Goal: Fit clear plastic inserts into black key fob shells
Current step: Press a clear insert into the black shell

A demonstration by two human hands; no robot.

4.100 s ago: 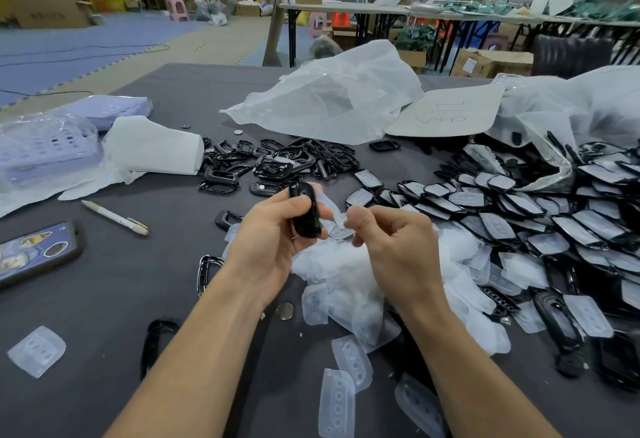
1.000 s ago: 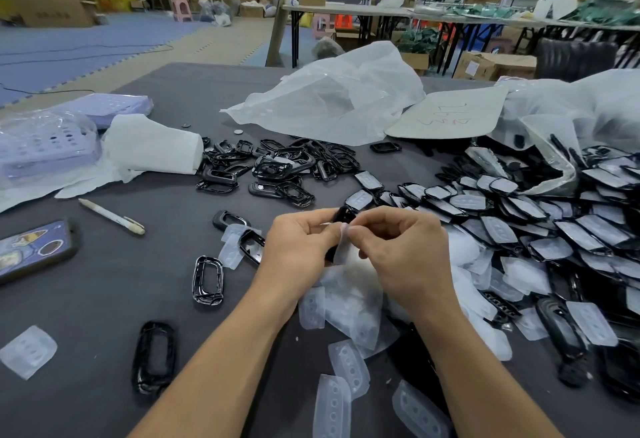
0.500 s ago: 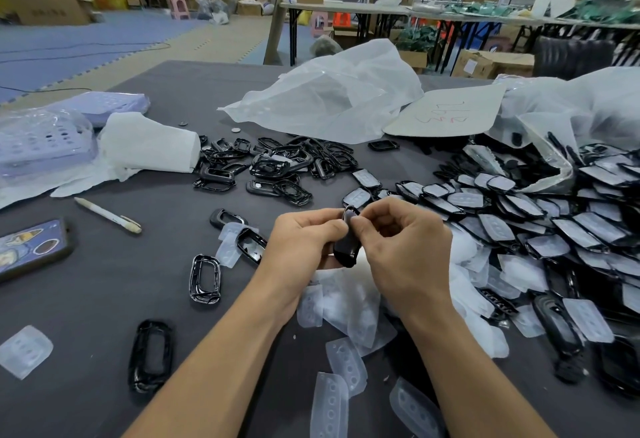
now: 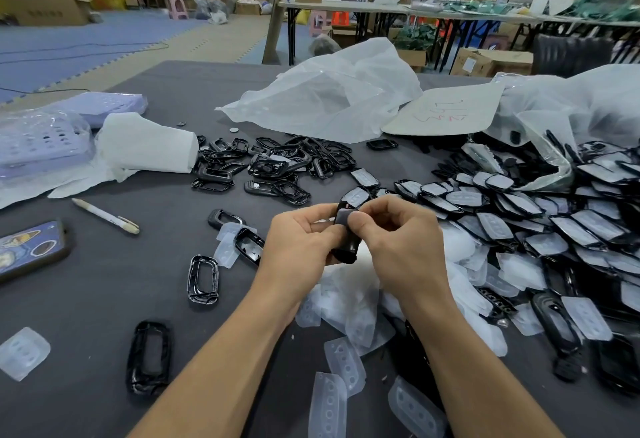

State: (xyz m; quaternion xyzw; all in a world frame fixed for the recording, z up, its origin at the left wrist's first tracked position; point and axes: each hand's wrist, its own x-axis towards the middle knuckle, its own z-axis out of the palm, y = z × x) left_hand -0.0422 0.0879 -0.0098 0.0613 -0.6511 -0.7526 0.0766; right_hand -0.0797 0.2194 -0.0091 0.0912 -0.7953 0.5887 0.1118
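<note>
Centrally, a black key fob shell (image 4: 346,242) is gripped by the curled fingers of the left hand (image 4: 298,247) and the right hand (image 4: 401,243) above clear inserts (image 4: 349,294) heaped on the table (image 4: 104,285).

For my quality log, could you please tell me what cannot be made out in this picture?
Head view: whether an insert sits in the black shell; the left hand and right hand cover its face.
Head view: the red writing on the cardboard sheet; too small.
Head view: the phone's far end; cut off by the left edge.
</note>
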